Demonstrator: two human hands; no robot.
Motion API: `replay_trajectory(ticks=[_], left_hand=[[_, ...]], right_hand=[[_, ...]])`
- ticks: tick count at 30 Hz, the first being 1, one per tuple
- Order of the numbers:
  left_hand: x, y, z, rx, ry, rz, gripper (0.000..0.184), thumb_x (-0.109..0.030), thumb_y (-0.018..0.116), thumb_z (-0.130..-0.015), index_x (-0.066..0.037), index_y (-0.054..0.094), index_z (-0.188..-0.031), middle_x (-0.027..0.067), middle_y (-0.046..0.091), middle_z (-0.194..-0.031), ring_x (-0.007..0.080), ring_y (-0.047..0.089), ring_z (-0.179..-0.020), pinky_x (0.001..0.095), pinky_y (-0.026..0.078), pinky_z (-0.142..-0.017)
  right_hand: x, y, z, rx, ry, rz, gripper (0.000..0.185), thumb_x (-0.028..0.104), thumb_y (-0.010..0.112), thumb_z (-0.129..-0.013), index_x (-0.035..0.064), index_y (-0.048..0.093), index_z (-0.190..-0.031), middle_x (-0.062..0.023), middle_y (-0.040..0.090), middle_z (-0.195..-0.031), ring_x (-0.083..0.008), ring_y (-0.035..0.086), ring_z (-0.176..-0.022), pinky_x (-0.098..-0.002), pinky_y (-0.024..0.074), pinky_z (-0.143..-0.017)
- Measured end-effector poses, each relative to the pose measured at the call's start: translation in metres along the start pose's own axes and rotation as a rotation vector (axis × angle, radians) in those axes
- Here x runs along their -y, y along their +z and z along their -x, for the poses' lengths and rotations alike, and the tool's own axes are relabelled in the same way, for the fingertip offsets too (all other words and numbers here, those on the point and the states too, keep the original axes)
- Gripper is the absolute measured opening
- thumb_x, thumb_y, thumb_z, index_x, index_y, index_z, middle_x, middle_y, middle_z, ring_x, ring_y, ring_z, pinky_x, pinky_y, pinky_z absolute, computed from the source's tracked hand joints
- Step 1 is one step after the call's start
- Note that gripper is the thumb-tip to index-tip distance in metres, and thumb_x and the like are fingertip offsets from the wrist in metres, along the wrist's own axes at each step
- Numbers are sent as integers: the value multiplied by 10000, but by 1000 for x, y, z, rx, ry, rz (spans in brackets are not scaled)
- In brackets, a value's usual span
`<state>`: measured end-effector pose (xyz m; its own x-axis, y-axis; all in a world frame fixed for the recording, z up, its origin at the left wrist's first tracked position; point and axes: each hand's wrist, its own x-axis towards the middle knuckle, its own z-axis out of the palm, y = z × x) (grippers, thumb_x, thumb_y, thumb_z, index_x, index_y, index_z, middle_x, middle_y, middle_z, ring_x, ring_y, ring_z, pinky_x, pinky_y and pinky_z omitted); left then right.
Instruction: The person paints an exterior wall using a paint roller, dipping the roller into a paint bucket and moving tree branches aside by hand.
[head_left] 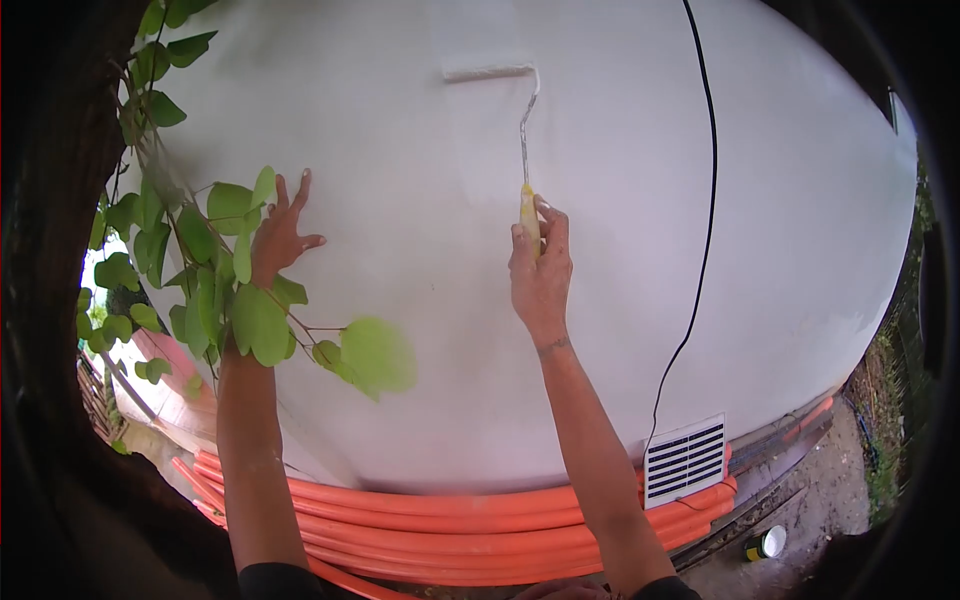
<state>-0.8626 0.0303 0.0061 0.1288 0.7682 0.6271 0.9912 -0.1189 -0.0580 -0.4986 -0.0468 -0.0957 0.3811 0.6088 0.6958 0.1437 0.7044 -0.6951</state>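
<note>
My right hand [542, 262] is closed round the yellow handle of a paint roller [524, 135]. The narrow white roller sleeve [488, 72] lies against the white wall [400, 250], high up, with a brighter patch of paint around it. To the left, my left hand [280, 232] is stretched towards the wall with its fingers spread, among the green leaves of a branch [215, 250]. Leaves cover part of that wrist and palm. Whether its fingertips press on the wall, I cannot tell.
A black cable [713, 170] runs down the wall to a white vent grille [686, 462]. Several orange pipes [440, 520] lie along the wall's foot. On the ground at the lower right, a small paint can [768, 543] lies near the pipes. Dark tree trunk edges the left side.
</note>
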Motion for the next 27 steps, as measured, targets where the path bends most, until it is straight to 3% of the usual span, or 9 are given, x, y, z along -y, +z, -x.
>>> replay_trajectory(ticks=[1, 4, 7, 10, 16, 19, 23, 26, 27], left_hand=[[-7, 1, 2, -10, -17, 30, 1222, -388, 894, -748, -342, 65, -1645, 296, 67, -1673, 564, 130, -1502, 613, 345, -1176], [-17, 14, -1, -89, -121, 195, 1248, -491, 895, -712, -335, 81, -1645, 290, 32, -1676, 631, 104, -1468, 650, 399, -1121], [-13, 34, -7, -176, -96, 310, 1291, -549, 889, -695, -372, 31, -1643, 246, -63, -1695, 719, 92, -1410, 739, 309, -1113], [-6, 40, -12, -210, -84, 136, 1278, -577, 884, -688, -317, 80, -1647, 294, -15, -1672, 688, 89, -1435, 698, 462, -1023], [-15, 45, -9, -278, -96, 79, 1272, -497, 899, -712, -312, 58, -1647, 290, -8, -1673, 699, 130, -1421, 648, 537, -960], [-39, 26, -11, -237, 42, 211, 1286, -394, 908, -722, -383, 1, -1634, 243, -61, -1691, 699, 108, -1420, 702, 468, -1025], [-93, -4, -20, -116, -54, 26, 1274, -381, 914, -712, -360, 37, -1635, 215, -42, -1694, 672, 124, -1436, 607, 597, -926], [-85, 6, -23, -156, -39, 38, 1289, -389, 919, -696, -378, 31, -1631, 200, -58, -1696, 668, 136, -1433, 604, 605, -923], [-84, 6, -24, -157, -41, 41, 1296, -390, 922, -691, -385, 28, -1629, 198, -61, -1697, 668, 137, -1431, 606, 601, -929]], right_hand=[[14, 6, -21, 10, -12, -10, 373, 163, 533, -1035, 22, 464, -1373, -140, 640, -1004, -230, 614, -829, -408, 508, -820], [45, 27, -86, 6, -147, 33, 357, 156, 540, -1023, 24, 454, -1343, -154, 653, -968, -240, 637, -821, -421, 511, -770], [84, 41, -123, 22, -165, 1, 354, 155, 542, -1009, 29, 457, -1330, -171, 665, -902, -282, 660, -778, -441, 519, -753], [94, 53, -144, 1, -215, -18, 358, 155, 540, -1003, 22, 458, -1325, -176, 670, -876, -290, 665, -751, -451, 522, -746], [83, 49, -122, -26, -244, 35, 342, 139, 530, -1007, -5, 449, -1306, -176, 657, -866, -276, 666, -817, -443, 517, -772], [86, 40, -108, -10, -208, 31, 350, 135, 522, -1006, -14, 435, -1310, -177, 654, -874, -276, 663, -813, -442, 515, -780], [106, 38, -136, 22, -255, 20, 339, 126, 516, -1007, -12, 425, -1304, -178, 656, -892, -277, 663, -808, -452, 513, -775], [126, 45, -153, 15, -247, -3, 324, 123, 520, -1004, -10, 427, -1285, -193, 656, -892, -296, 662, -814, -464, 511, -773], [119, 52, -164, -40, -311, 15, 313, 124, 534, -1000, -2, 444, -1271, -244, 660, -924, -367, 662, -865, -490, 511, -797]])
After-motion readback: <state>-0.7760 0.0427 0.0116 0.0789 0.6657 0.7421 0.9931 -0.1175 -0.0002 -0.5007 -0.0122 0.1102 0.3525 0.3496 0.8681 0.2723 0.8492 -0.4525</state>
